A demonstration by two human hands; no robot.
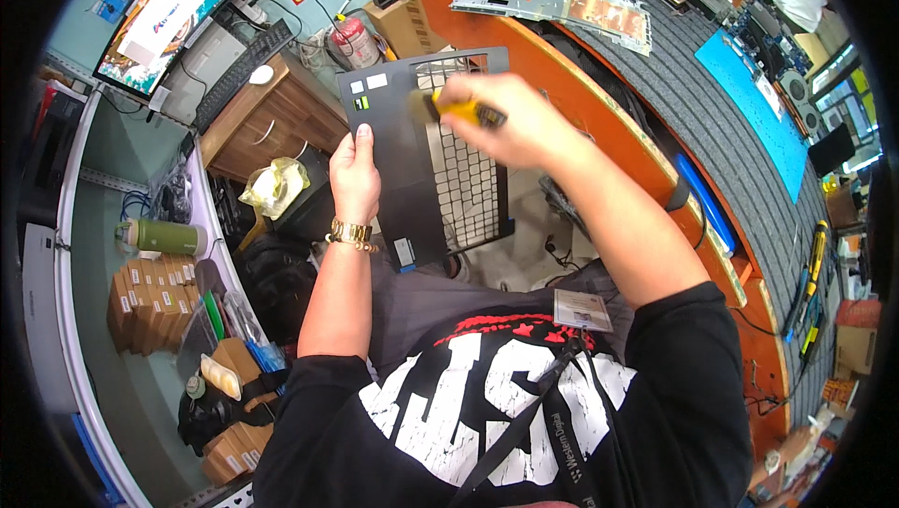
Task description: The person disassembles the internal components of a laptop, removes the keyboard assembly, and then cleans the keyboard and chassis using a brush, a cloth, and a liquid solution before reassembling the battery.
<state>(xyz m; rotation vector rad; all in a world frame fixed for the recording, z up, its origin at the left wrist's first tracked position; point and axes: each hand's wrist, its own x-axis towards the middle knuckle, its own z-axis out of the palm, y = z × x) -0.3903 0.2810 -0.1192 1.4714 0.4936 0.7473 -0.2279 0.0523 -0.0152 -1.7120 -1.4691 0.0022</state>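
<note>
My left hand (354,171) grips the left edge of a dark laptop palmrest panel (403,199) with a keyboard (465,194) set in it, held upright over my lap, thumb on its face. Small white and green stickers sit near its top left corner. My right hand (506,129) is closed on a yellow-and-black hand tool (482,113) over the upper part of the keyboard; the tool's working end is blurred, so I cannot make out its type.
An orange-edged bench (552,63) with a grey striped mat curves ahead and right, holding metal plates (524,2), a blue mat (749,105) and tools (813,274). A wooden cabinet (234,138), monitor (164,21) and shelf with boxes (145,302) stand left.
</note>
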